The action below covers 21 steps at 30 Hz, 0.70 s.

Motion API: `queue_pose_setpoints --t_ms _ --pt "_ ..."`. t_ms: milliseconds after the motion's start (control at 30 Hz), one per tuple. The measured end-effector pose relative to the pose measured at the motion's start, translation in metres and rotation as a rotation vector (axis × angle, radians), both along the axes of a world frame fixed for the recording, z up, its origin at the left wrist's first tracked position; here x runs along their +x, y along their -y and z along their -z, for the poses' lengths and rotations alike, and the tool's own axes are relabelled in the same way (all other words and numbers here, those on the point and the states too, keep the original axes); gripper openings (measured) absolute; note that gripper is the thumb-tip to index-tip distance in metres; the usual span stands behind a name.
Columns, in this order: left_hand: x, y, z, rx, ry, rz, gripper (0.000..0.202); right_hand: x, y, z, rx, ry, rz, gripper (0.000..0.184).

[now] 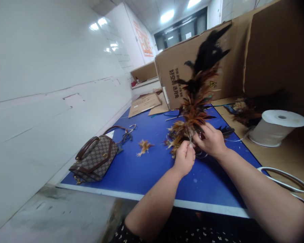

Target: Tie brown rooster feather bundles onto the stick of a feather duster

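A tall bundle of feathers, black at the top and rusty brown to tan lower down, rises from between my two hands. My left hand pinches its lower end between thumb and fingers. Just to the right, my right hand has its fingers curled at the feathers' base; its fingertips are partly hidden by plumes. More tan and brown feathers lie on the blue table mat behind my left hand. Further left sits a small loose clump of orange-tan feathers.
A patterned handbag stands at the left by the wall. On the right are a white spool, scissors with white handles and another dark feather pile. Large cardboard boxes rise behind; flat cardboard lies at the back.
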<state>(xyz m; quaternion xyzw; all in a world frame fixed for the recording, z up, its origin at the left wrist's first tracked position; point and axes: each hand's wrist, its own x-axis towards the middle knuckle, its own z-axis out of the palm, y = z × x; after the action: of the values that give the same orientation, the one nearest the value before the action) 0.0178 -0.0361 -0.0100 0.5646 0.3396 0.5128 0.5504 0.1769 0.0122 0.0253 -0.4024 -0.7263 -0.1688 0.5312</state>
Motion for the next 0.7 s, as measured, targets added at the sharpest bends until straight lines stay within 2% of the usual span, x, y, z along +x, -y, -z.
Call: queue_pose_setpoints --t_ms 67,200,467,600,700 --pt "0.001 -0.001 -0.001 -0.073 0.092 0.072 0.035 -0.002 0.001 0.001 -0.057 -0.097 -0.086 0.005" --pt "-0.002 -0.005 -0.003 -0.124 0.183 0.056 0.035 -0.007 0.007 0.0 -0.122 -0.211 -0.231 0.012" --pt "-0.001 0.0 -0.007 -0.112 0.098 0.084 0.039 -0.016 0.009 -0.001 -0.144 -0.324 -0.213 0.006" --pt "-0.002 0.001 -0.005 -0.106 0.019 0.029 0.042 -0.019 0.01 0.004 -0.283 -0.377 -0.223 0.019" --pt "-0.002 -0.001 -0.004 -0.086 0.043 0.006 0.045 -0.023 0.011 0.006 -0.362 -0.455 -0.276 0.021"
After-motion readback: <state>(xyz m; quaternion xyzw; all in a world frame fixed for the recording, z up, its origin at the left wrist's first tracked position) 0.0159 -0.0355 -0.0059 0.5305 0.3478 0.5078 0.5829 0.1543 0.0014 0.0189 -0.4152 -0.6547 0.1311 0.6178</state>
